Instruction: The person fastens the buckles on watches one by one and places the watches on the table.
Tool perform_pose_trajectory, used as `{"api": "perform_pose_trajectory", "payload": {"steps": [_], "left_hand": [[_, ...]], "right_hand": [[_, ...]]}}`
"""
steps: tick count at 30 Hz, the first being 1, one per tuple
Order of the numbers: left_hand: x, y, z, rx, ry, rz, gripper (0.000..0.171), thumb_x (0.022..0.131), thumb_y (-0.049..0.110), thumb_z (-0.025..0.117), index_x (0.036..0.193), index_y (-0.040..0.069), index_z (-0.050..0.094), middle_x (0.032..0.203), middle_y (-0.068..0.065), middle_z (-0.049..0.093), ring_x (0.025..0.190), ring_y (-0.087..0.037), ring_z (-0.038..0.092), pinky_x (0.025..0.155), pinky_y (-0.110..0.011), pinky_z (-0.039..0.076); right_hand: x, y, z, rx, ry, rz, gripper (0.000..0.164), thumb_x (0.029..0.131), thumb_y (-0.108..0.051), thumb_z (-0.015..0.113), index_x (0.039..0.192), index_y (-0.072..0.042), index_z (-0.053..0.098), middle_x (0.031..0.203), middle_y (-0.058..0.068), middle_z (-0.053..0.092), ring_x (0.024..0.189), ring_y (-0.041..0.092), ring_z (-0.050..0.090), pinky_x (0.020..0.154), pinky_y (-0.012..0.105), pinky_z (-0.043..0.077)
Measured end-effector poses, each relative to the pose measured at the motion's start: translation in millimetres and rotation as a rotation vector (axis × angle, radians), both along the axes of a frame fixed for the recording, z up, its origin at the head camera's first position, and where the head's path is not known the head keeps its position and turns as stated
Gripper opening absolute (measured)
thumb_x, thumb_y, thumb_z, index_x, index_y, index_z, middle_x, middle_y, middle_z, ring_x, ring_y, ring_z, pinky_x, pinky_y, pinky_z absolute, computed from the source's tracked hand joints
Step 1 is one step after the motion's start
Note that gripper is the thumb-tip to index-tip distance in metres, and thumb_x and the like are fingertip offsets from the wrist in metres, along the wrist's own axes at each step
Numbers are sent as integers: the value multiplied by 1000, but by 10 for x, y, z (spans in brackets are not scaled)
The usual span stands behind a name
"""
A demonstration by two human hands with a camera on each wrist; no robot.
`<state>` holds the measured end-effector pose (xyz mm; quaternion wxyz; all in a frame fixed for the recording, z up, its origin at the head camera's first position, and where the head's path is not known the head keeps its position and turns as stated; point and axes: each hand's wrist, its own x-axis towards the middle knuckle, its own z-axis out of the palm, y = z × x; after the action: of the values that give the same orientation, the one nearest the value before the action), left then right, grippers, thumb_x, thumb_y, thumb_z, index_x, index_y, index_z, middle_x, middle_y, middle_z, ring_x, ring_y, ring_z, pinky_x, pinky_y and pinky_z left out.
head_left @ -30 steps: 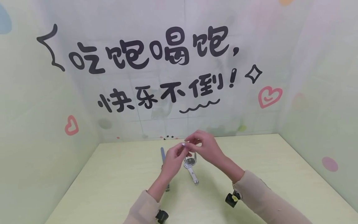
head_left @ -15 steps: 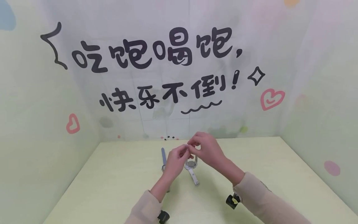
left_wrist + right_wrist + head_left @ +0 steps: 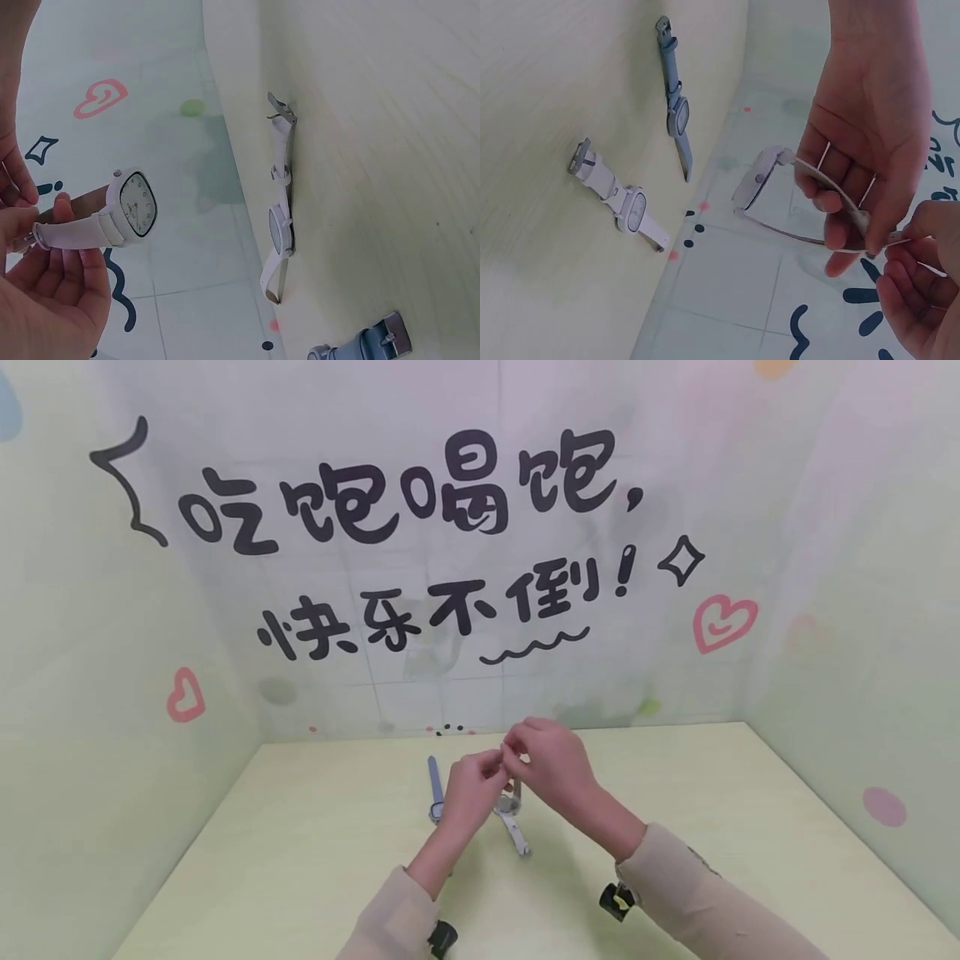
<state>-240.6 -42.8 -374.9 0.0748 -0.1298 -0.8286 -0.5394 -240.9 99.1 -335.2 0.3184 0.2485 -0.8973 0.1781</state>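
A white wristwatch (image 3: 135,208) with a rounded-square dial is held up between both hands, its strap bent into a loop. My left hand (image 3: 60,292) grips the strap around the buckle end, fingers curled beneath it. With thumb and fingertips, my right hand (image 3: 922,281) pinches the strap's end right beside the left thumb. In the head view, the left hand (image 3: 472,789) and right hand (image 3: 551,764) meet at their fingertips and hide most of the strap ends. The dial faces away from the hands, and the loop hangs below the fingers.
On the pale wooden table (image 3: 300,827) lies another white watch (image 3: 516,839), stretched out below the hands. A blue watch (image 3: 435,793) lies to its left, partly behind the left forearm. A printed wall (image 3: 420,693) closes off the table's back edge.
Both hands have shifted slightly right with the watch, showing more of the blue watch. The pale strap tip that stuck out between the fingertips is now mostly covered.
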Motion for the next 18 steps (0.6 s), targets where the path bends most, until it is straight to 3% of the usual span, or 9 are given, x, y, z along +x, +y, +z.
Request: {"api": "perform_pose_trajectory", "payload": {"steps": [6,14,18], "left_hand": [[10,-15,-6,-62,-22,22,23,98,23,61,107,8,76,83,-8,77,71,-11,67,67,-22,51],[5,-31,-16,-50,-37,-4,25,98,22,62,114,8,75,83,-8,77,66,-10,64,59,-20,50],[4,-42,-8,-95,-15,-3,24,98,23,62,111,8,75,83,-8,77,64,-8,60,57,-19,47]], "right_hand": [[5,-30,43,-6,7,8,7,89,-14,70,82,-14,68,73,-4,65,65,7,57,53,17,44],[-25,46,49,-179,-172,39,4,93,-11,62,90,-12,64,72,-5,65,61,5,52,55,18,45],[-34,59,25,-182,-233,74,2,92,-13,66,93,-11,67,73,-4,67,62,4,55,56,17,47]]}}
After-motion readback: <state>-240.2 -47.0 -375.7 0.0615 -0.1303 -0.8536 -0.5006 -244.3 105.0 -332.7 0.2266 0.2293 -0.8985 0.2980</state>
